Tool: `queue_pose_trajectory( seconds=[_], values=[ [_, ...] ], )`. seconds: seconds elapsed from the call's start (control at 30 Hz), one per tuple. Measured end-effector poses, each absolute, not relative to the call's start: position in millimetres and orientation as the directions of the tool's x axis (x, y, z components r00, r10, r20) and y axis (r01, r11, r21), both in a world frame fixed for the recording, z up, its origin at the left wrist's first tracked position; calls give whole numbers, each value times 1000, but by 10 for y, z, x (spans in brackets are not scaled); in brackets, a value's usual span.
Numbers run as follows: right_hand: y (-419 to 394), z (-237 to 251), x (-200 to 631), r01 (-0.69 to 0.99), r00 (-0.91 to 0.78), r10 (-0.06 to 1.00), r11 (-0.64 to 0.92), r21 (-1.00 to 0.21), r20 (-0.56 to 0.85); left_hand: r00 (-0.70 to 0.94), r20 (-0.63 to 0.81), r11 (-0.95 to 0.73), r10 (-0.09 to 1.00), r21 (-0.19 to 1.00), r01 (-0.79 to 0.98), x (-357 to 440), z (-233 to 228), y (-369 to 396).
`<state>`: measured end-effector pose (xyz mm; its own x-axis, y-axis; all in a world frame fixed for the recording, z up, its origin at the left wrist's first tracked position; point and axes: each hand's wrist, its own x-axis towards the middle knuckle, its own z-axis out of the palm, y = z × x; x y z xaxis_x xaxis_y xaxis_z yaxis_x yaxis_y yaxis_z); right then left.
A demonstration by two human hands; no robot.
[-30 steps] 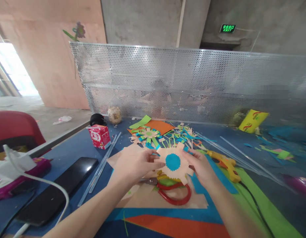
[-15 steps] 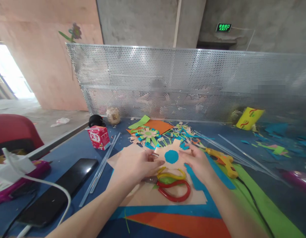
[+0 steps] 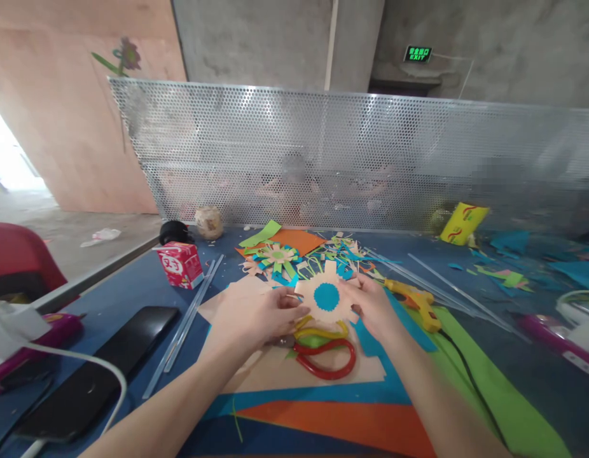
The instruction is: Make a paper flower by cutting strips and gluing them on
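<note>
My left hand (image 3: 256, 313) and my right hand (image 3: 373, 305) hold between them a beige paper flower with a blue round centre (image 3: 325, 296), a little above the blue table (image 3: 132, 292). Left fingers pinch its left edge, right fingers its right edge. Just below it lie scissors with red and yellow handles (image 3: 324, 350) on beige paper. A finished beige, green and blue paper flower (image 3: 277, 256) lies farther back among paper scraps.
A yellow glue gun (image 3: 413, 298) lies right of my hands, clear glue sticks (image 3: 189, 318) left. A red carton (image 3: 180, 264), a black phone (image 3: 98, 369) and a purple glue gun (image 3: 32, 340) sit at left. A perforated metal screen (image 3: 352, 159) bounds the back; a person sits behind it.
The paper flower has dropped lower and turned a little between my hands. The camera has swung slightly right, bringing more of the table's right side into view.
</note>
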<state>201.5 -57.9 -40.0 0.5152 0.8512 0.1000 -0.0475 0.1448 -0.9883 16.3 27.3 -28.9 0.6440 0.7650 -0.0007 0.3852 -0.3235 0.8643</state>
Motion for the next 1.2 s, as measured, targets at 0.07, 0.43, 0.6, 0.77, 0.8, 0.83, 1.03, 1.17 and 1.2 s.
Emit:
queue_pose_trajectory(
  seconds=[0.07, 0.43, 0.6, 0.77, 0.8, 0.83, 1.03, 1.17, 1.2],
  values=[
    [-588, -383, 2005, -56, 503, 859, 142, -988, 95, 654, 27, -361, 756, 850, 383, 148, -266, 281],
    [-637, -271, 1918, -102, 447, 893, 105, -989, 48, 576, 102, -372, 811, 849, 375, 195, -350, 356],
    [-638, -292, 1936, 37, 436, 895, 84, -996, 92, 562, 105, -354, 821, 865, 356, 191, -371, 384],
    [-641, -273, 1932, 67, 424, 894, 127, -990, 144, 578, 79, -348, 812, 861, 372, 164, -332, 371],
    [-639, -273, 1933, 58, 416, 898, 132, -990, 144, 575, 73, -346, 815, 857, 382, 164, -311, 358],
    [-636, -275, 1936, 49, 409, 902, 132, -990, 141, 571, 70, -350, 818, 849, 396, 160, -284, 342],
    [-609, -333, 1959, 27, 398, 909, 122, -992, 122, 539, 137, -429, 831, 775, 464, 73, -136, 282],
    [-603, -369, 1982, 39, 405, 904, 132, -990, 137, 535, 171, -432, 828, 802, 413, 39, -155, 324],
    [-603, -375, 1988, 42, 404, 904, 134, -990, 140, 533, 176, -433, 828, 805, 407, 34, -168, 337]
  ],
)
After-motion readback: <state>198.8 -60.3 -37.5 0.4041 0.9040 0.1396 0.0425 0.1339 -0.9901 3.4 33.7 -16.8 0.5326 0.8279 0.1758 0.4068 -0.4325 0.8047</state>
